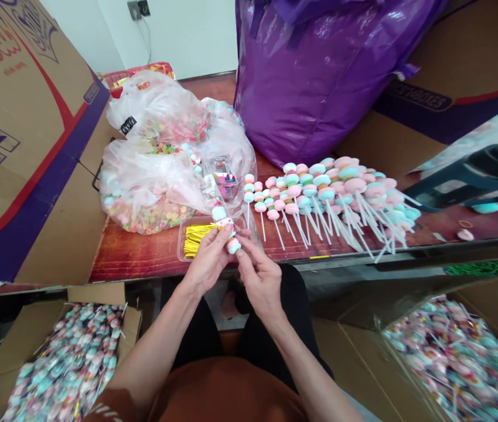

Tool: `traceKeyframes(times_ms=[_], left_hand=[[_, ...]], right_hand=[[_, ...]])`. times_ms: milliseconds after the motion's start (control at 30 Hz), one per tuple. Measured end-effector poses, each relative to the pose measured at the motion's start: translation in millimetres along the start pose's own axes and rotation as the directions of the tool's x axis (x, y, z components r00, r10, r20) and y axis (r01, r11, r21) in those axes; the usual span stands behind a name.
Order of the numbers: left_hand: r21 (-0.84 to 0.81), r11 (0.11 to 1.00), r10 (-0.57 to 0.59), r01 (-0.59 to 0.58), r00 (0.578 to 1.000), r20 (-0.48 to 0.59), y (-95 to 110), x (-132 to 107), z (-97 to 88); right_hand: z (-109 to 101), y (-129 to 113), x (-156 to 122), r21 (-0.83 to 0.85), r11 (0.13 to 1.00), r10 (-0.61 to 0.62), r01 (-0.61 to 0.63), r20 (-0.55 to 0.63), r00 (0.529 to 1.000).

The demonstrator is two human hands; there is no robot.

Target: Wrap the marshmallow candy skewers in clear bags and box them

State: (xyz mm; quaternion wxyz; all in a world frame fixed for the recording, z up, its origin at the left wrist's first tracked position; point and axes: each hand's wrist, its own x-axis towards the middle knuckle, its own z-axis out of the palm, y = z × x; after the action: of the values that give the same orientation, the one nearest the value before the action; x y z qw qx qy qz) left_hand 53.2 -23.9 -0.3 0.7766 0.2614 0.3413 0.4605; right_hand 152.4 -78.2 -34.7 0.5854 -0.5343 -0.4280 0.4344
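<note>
My left hand [211, 258] is closed around a marshmallow skewer [232, 246], a stack of pink, white and pale blue marshmallows that seems to be in a clear printed wrapper. My right hand [261, 275] has its thumb and fingers closed at the skewer's lower end, where the fingertips hide the stick. Just left of the hands, a clear plastic tub [181, 246] holds yellow metallic twist ties [197, 239]. To the right, unwrapped marshmallow skewers [319, 181] lie in a heap, white sticks toward me. Behind the hands are small printed packets [225, 176].
Clear bags of candy [156, 176] stand at the back left, beside a tall cardboard box [47, 176]. A purple bag [310, 82] and a dark bottle [473, 176] are at the right. Below the table, a left box [64, 363] and right box [358, 363] hold wrapped skewers.
</note>
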Motion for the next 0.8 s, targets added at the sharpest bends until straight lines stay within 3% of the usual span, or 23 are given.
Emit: traceKeyframes(times_ms=[67, 167, 333, 467, 533, 633, 733, 800], left_hand=[[0.057, 0.998, -0.035, 0.034, 0.999, 0.004, 2.2, -2.3, -5.3], [0.064, 0.991, -0.122, 0.121, 0.993, -0.002, 9.5, -1.6, -13.8], [-0.008, 1.000, 0.012, -0.013, 0.997, -0.077, 25.7, 9.4, -16.4], [-0.004, 0.998, 0.063, -0.063, 0.995, -0.072, 28.8, 15.2, -12.6], [-0.001, 0.996, 0.092, -0.093, 0.991, -0.098, 25.6, 15.6, -12.8], [0.004, 0.991, 0.134, -0.135, 0.976, -0.170, 19.2, 15.2, -15.4], [0.007, 0.991, 0.132, -0.133, 0.969, -0.207, 16.5, 14.8, -17.3], [0.019, 0.993, 0.119, -0.118, 0.972, -0.203, 17.4, 14.2, -17.7]], right_hand=[[-8.7, -2.8, 4.3, -0.067, 0.997, -0.036, 0.035, -0.007, 0.999], [-18.0, -7.1, 9.1, 0.022, 0.999, 0.024, -0.024, 0.005, 1.000], [-18.7, -5.6, 9.8, 0.224, 0.960, 0.154, -0.169, 0.082, 0.985], [-16.4, -4.4, 7.3, 0.105, 0.977, 0.161, -0.187, 0.215, 0.963], [-15.8, -8.4, 5.8, -0.060, 0.993, 0.114, -0.102, 0.250, 0.962], [-14.3, -15.6, 3.1, -0.331, 0.927, -0.096, 0.178, 0.248, 0.964], [-12.6, -14.1, 1.1, -0.566, 0.689, -0.298, 0.453, 0.349, 0.889], [-12.4, -7.1, 0.7, -0.681, 0.485, -0.355, 0.548, 0.420, 0.835]])
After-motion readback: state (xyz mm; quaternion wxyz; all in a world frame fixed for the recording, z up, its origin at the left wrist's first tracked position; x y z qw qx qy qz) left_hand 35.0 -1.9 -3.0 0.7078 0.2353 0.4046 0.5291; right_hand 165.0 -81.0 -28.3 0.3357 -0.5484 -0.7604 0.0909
